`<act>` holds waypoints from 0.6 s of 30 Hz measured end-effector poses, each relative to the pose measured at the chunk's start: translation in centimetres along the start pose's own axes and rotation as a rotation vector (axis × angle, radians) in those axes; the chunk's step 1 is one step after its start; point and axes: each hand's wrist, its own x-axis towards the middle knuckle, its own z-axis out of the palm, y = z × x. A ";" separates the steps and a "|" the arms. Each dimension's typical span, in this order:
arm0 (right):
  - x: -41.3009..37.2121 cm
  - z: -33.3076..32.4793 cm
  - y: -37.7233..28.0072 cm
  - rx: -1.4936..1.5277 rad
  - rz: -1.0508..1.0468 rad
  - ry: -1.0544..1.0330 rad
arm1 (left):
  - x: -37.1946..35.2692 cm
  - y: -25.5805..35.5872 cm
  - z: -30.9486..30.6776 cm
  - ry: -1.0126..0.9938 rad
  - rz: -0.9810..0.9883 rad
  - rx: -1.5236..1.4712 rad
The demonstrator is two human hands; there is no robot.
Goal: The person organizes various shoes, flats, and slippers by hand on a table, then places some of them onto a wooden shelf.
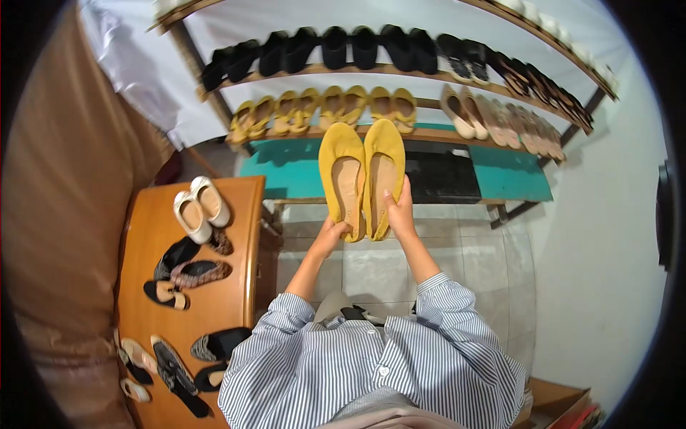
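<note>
A pair of yellow flat shoes is held up side by side in front of me, toes pointing away and insoles facing me. My left hand (333, 237) grips the left yellow shoe (341, 154) near its heel, thumb over the inner edge. Around the heel half of the right yellow shoe (386, 146) closes my right hand (399, 211), its thumb on the insole. The two shoes touch along their inner sides. Behind them is the rack's lower shelf with more yellow flats (343, 105), partly covered by the held pair's toes.
Black shoes (334, 48) line a higher shelf; beige shoes (468, 114) stand on the lower shelf's right. Below runs a green bench (511, 175). A wooden table (236, 250) at left carries white flats (200, 207) and several dark shoes. A cardboard box (557, 404) sits lower right.
</note>
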 end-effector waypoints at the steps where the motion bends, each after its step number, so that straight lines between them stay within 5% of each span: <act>1: 0.9 -1.7 0.6 0.001 0.030 0.058 | 1.5 0.1 1.5 -0.054 -0.028 0.016; 8: 10.3 -12.1 4.5 -0.155 0.134 0.229 | 14.5 -1.8 10.4 -0.238 0.032 0.074; 12: 17.5 -16.9 5.3 -0.249 0.097 0.292 | 21.4 1.2 14.7 -0.414 -0.095 0.079; 18: 27.7 -20.2 7.3 -0.465 0.188 0.265 | 32.2 0.4 18.5 -0.317 -0.116 0.124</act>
